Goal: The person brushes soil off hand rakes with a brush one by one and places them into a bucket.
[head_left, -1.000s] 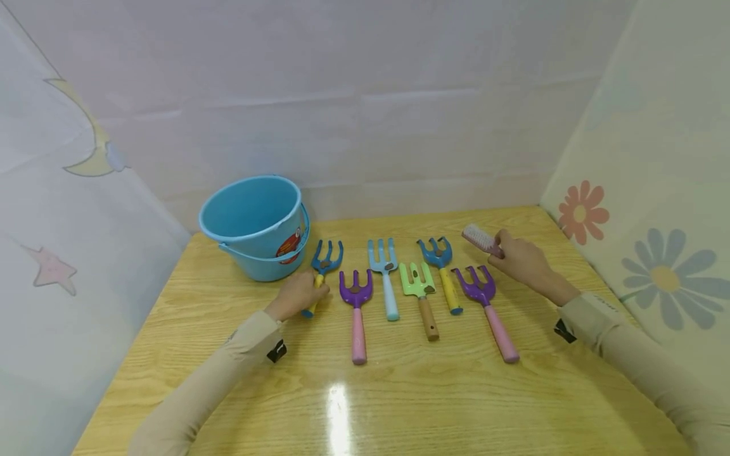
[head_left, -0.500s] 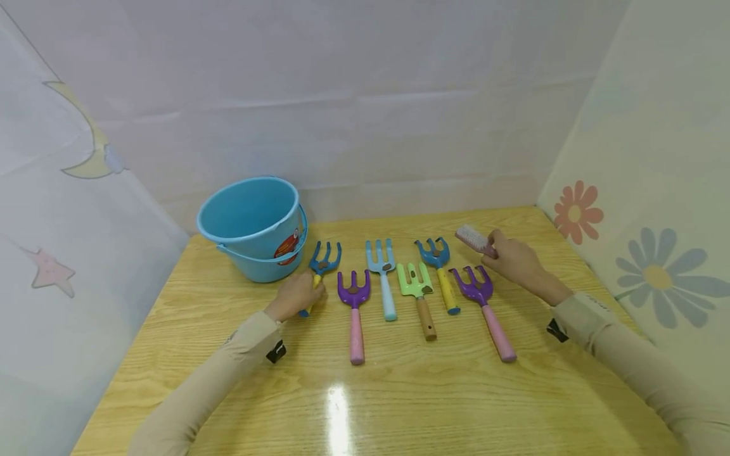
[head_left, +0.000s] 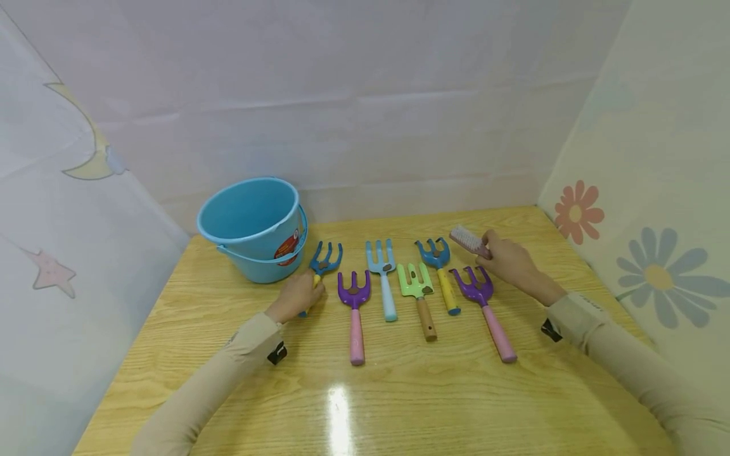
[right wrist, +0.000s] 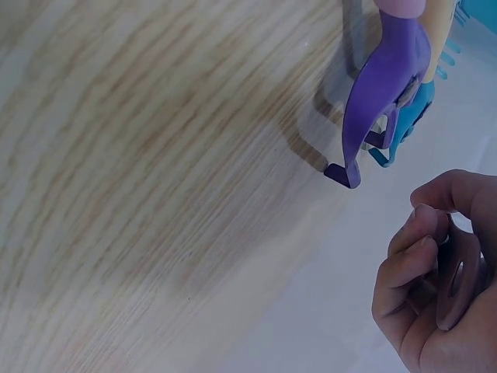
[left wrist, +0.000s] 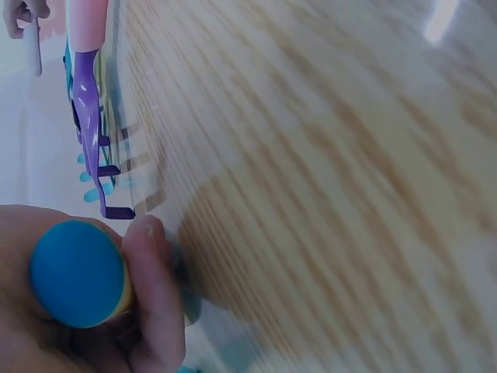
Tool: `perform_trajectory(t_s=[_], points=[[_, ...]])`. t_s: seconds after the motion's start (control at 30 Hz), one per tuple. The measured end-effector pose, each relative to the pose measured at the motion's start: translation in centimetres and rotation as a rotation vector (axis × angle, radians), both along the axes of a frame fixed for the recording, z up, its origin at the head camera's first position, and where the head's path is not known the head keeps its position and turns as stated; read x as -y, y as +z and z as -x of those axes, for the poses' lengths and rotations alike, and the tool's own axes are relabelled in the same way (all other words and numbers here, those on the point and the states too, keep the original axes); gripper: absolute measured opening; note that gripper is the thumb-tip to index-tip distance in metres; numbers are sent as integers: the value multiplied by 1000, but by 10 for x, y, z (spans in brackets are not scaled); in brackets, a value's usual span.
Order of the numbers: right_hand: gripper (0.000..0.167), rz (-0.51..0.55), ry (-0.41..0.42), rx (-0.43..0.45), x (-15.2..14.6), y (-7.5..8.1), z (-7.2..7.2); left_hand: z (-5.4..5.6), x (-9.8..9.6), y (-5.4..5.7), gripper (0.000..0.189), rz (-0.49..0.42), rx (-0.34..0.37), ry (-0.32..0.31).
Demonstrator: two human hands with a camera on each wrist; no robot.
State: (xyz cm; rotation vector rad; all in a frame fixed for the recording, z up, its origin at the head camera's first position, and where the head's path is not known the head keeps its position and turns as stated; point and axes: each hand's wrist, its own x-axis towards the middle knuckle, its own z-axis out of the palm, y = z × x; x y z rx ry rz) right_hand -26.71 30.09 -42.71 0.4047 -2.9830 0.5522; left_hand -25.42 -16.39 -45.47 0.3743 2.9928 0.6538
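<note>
My left hand (head_left: 296, 296) grips the yellow handle of a small blue garden fork (head_left: 324, 263) at the left end of a row of hand forks. In the left wrist view, the handle's blue end cap (left wrist: 78, 273) sits between the palm and curled fingers. On the right, my right hand (head_left: 512, 261) holds a pinkish brush (head_left: 469, 240) by its handle, bristles showing upward, above the table. The right wrist view shows fingers curled round the brush's brown handle (right wrist: 460, 280). Closest to that hand lies a purple fork with a pink handle (head_left: 497, 332).
A blue bucket (head_left: 248, 253) stands at the back left. Between the hands lie a purple fork (head_left: 356, 335), a light blue fork (head_left: 388, 297), a green fork (head_left: 419, 288) and a blue-yellow cultivator (head_left: 447, 288), with brown patches on their heads. Cloth walls enclose the wooden table (head_left: 274, 405).
My right hand has shifted slightly left with the brush, toward the cultivator. The left hand keeps its grip on the blue fork, almost still. The view has shifted a little.
</note>
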Motion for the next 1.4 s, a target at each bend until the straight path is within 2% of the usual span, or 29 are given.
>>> perform_trajectory(t_s=[0.4, 0.6, 0.77, 1.1, 1.4], points=[[35, 19, 5, -23, 4, -3, 0, 0, -1, 0, 20, -38, -1, 19], [33, 27, 20, -45, 7, -4, 1, 0, -1, 0, 21, -58, 20, 29], [34, 29, 26, -35, 9, -3, 3, 0, -1, 2, 19, -98, 40, 36], [37, 44, 40, -21, 15, 1, 5, 2, -1, 4, 22, -75, 27, 47], [41, 48, 52, -7, 20, 3, 6, 0, -2, 5, 19, -106, 38, 49]])
